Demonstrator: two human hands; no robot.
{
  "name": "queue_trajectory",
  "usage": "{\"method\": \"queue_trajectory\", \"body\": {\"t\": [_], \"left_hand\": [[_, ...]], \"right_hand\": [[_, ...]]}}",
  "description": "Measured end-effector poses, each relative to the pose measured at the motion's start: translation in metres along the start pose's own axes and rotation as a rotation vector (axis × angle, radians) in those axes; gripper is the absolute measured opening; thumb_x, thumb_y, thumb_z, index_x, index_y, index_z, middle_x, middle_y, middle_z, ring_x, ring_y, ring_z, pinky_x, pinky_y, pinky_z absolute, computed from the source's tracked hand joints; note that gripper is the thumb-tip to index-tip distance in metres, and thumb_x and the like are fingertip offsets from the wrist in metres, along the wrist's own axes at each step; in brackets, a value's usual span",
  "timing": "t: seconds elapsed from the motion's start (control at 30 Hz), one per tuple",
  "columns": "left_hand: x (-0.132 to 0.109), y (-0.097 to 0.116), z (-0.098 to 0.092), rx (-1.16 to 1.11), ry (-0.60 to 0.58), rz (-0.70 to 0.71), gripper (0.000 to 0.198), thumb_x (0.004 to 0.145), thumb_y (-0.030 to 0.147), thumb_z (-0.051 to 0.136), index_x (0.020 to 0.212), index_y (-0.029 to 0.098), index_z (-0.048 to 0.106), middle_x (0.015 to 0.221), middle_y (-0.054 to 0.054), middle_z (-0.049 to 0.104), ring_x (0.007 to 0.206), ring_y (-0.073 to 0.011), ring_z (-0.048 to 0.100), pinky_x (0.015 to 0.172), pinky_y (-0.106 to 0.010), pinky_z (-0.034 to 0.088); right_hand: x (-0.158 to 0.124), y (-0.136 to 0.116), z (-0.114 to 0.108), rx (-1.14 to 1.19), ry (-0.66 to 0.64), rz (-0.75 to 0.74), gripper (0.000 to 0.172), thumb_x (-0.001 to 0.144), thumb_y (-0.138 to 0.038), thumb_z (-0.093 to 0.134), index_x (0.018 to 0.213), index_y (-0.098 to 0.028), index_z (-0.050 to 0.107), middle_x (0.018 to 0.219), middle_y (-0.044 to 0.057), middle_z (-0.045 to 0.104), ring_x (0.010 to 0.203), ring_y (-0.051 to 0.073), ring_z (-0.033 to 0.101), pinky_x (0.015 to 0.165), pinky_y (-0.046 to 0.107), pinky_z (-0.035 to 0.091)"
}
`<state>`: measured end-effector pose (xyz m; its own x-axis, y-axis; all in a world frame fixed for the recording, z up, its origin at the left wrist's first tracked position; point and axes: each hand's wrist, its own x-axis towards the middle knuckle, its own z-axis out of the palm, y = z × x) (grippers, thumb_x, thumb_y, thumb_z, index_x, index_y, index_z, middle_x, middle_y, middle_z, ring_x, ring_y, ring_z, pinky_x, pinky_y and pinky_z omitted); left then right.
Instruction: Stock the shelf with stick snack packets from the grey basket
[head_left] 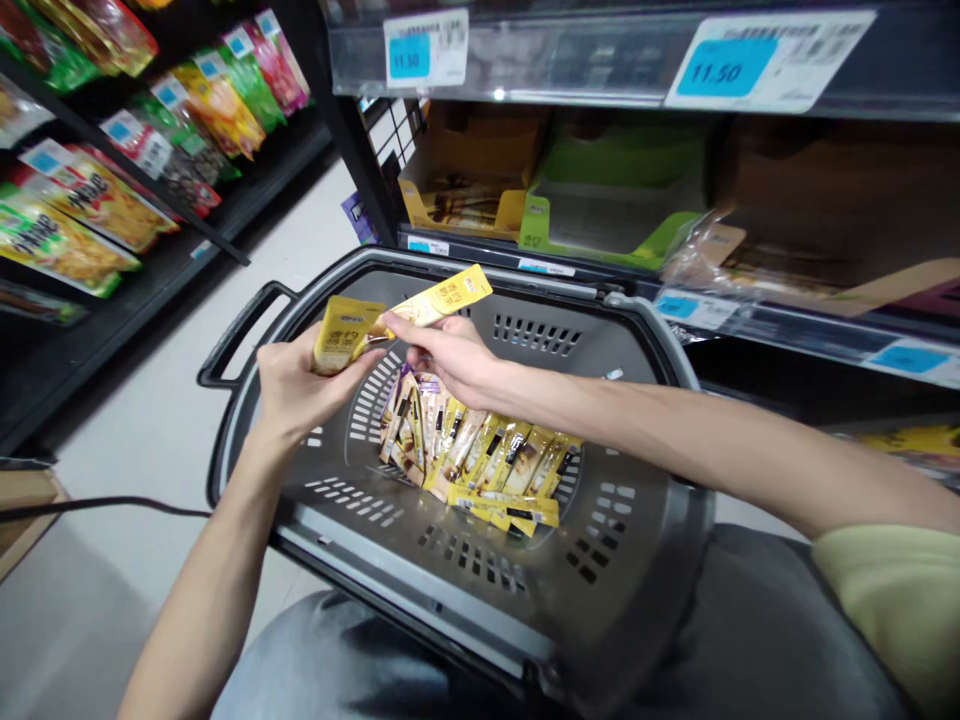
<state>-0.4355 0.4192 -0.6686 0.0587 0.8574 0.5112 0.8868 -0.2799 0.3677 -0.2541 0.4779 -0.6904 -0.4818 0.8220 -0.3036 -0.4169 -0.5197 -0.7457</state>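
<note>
Right now, your right hand (456, 358) pinches a yellow stick packet (452, 296), its long axis slanting up-right from the yellow snack packaging (349, 325) your left hand (301, 388) clasps.

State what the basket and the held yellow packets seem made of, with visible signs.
The basket: probably moulded plastic, grey with a dull sheen; slots pierce its smooth walls. The yellow packets: likely thin film, slightly glossy, judging by printed faces and flat ends; foil or coated paper remains possible.
</note>
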Motion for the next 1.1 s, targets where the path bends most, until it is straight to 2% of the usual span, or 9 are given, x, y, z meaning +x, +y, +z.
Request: {"method": "queue_trajectory", "body": {"t": [0.13,0.23,0.33,0.4,0.53,0.73,0.9,1.0,1.1], "left_hand": [[-0.001,0.002,-0.001,-0.023,0.019,-0.016,0.022,0.08,0.041,0.076,0.097,0.026,0.077,0.086,0.0,0.079,0.073,-0.0182,0.074,0.065,-0.03,0.061],[0.0,0.005,-0.002,-0.054,0.062,-0.08,0.02,0.08,0.042,0.077,0.086,0.023,0.077,0.08,-0.001,0.078,0.073,-0.019,0.074,0.068,-0.031,0.062],[0.001,0.009,-0.002,-0.154,0.081,-0.189,0.023,0.08,0.043,0.077,0.089,0.022,0.076,0.086,-0.001,0.079,0.077,-0.0187,0.075,0.07,-0.03,0.063],[0.002,0.013,0.0,-0.202,0.07,-0.225,0.026,0.079,0.045,0.077,0.09,0.021,0.076,0.087,-0.002,0.079,0.078,-0.0185,0.075,0.071,-0.03,0.063],[0.004,0.017,0.003,-0.216,0.063,-0.21,0.03,0.078,0.048,0.078,0.086,0.019,0.075,0.085,-0.003,0.079,0.078,-0.0185,0.075,0.069,-0.028,0.063],[0.003,0.014,0.002,-0.233,0.021,-0.249,0.041,0.076,0.05,0.08,0.102,0.019,0.074,0.088,-0.004,0.078,0.077,-0.0199,0.074,0.062,-0.029,0.061],[0.002,0.007,0.004,-0.226,0.068,-0.143,0.038,0.073,0.047,0.083,0.099,0.02,0.077,0.084,-0.001,0.078,0.075,-0.0172,0.074,0.065,-0.027,0.06],[0.0,-0.001,0.008,-0.226,0.06,-0.03,0.037,0.071,0.045,0.085,0.096,0.019,0.078,0.081,-0.001,0.078,0.068,-0.0147,0.071,0.059,-0.023,0.056],[-0.001,-0.004,0.01,-0.184,0.058,0.063,0.025,0.076,0.041,0.081,0.089,0.019,0.08,0.074,-0.001,0.077,0.062,-0.0138,0.07,0.053,-0.021,0.052]], "right_hand": [[0.0,0.002,-0.003,-0.002,-0.037,0.01,0.028,0.072,-0.034,0.088,0.087,-0.017,0.073,0.084,0.002,0.073,0.055,0.006,0.052,0.051,0.02,0.047],[-0.003,0.001,-0.004,0.002,-0.194,-0.025,0.041,0.064,-0.031,0.092,0.1,-0.023,0.075,0.097,0.001,0.076,0.066,0.009,0.059,0.06,0.023,0.054],[-0.007,-0.001,-0.004,-0.01,-0.302,-0.105,0.052,0.06,-0.026,0.093,0.108,-0.029,0.074,0.109,-0.002,0.075,0.072,0.011,0.062,0.064,0.024,0.055],[-0.007,-0.001,-0.004,-0.022,-0.28,-0.127,0.046,0.062,-0.027,0.092,0.104,-0.028,0.074,0.107,-0.001,0.076,0.07,0.01,0.061,0.06,0.023,0.052],[-0.005,0.0,-0.003,-0.084,-0.177,-0.114,0.036,0.067,-0.033,0.089,0.098,-0.024,0.075,0.1,0.001,0.076,0.067,0.01,0.06,0.054,0.022,0.046],[-0.001,-0.001,-0.005,-0.065,-0.134,-0.118,0.036,0.066,-0.042,0.09,0.09,-0.021,0.074,0.089,0.0,0.074,0.064,0.008,0.057,0.055,0.021,0.046],[0.001,-0.003,-0.008,-0.076,-0.081,-0.062,0.047,0.066,-0.052,0.088,0.097,-0.02,0.072,0.092,0.004,0.074,0.07,0.01,0.063,0.059,0.021,0.052],[-0.001,-0.003,-0.008,-0.093,-0.053,-0.039,0.051,0.065,-0.053,0.088,0.099,-0.019,0.072,0.093,0.006,0.074,0.072,0.012,0.065,0.061,0.022,0.054],[-0.004,-0.002,-0.007,-0.051,-0.063,-0.023,0.049,0.064,-0.053,0.088,0.096,-0.019,0.071,0.091,0.005,0.073,0.068,0.011,0.063,0.06,0.023,0.054]]}}
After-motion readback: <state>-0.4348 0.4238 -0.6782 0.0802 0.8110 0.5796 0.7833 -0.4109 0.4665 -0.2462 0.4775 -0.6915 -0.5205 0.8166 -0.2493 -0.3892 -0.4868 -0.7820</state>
